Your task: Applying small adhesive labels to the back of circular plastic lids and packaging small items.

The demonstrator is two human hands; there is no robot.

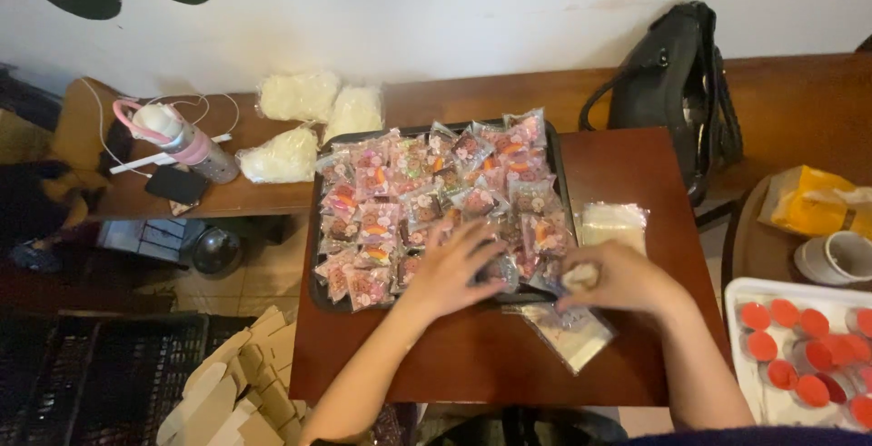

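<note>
A black tray (315, 293) on a small reddish-brown table (636, 164) is heaped with several small pink patterned packets (400, 201). My left hand (450, 269) lies spread on the packets at the tray's near right part, fingers apart. My right hand (610, 281) is closed around a small pale round piece (579, 275) just beside the tray's right edge. Under that hand lies a clear plastic bag (572, 332) on the table. A stack of clear empty wrappers (613, 223) sits right of the tray.
Three white bags (300, 96) lie on a wooden bench (790, 101) behind the table, with a pink-capped bottle (182, 142), a phone (175, 184) and a black handbag (677, 92). A white tray of red-lidded jars (799, 355) stands at right. Folded cardboard boxes (236, 382) lie on the floor at left.
</note>
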